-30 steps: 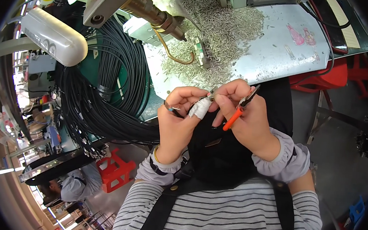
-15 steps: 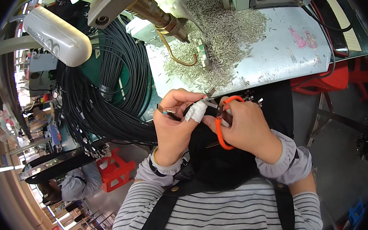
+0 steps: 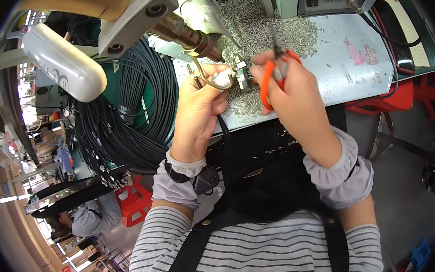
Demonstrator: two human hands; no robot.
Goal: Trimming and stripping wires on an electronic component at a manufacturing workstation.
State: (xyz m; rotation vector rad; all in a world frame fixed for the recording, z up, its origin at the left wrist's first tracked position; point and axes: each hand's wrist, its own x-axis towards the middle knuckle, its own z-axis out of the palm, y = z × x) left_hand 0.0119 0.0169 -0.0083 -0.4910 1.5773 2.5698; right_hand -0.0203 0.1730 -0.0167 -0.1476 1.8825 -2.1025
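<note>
My left hand [image 3: 200,101] is closed on the end of a black cable [image 3: 224,127], which hangs down from the fingers. One finger has a white wrap. The hand has come up to a small green-and-metal fixture [image 3: 242,76] on the bench, under a metal spindle-like tool head [image 3: 199,43] with a curved brass tube [image 3: 202,76]. My right hand [image 3: 295,91] grips orange-handled scissors [image 3: 268,81], blades pointing away over the bench. Its thumb and index finger are close to the fixture's right side; whether they touch it I cannot tell.
Many small metal pins [image 3: 297,32] lie heaped over the white bench top [image 3: 329,73]. A large bundle of black cables [image 3: 149,95] lies at left, below a white rounded lamp-like housing [image 3: 65,62]. Red stools [image 3: 133,201] stand on the floor. Another person [image 3: 91,218] sits far left.
Both hands have moved up and away from my lap to the fixture. The scissors, at the cable end before, have swung so their blades point away. The left hand still holds the cable.
</note>
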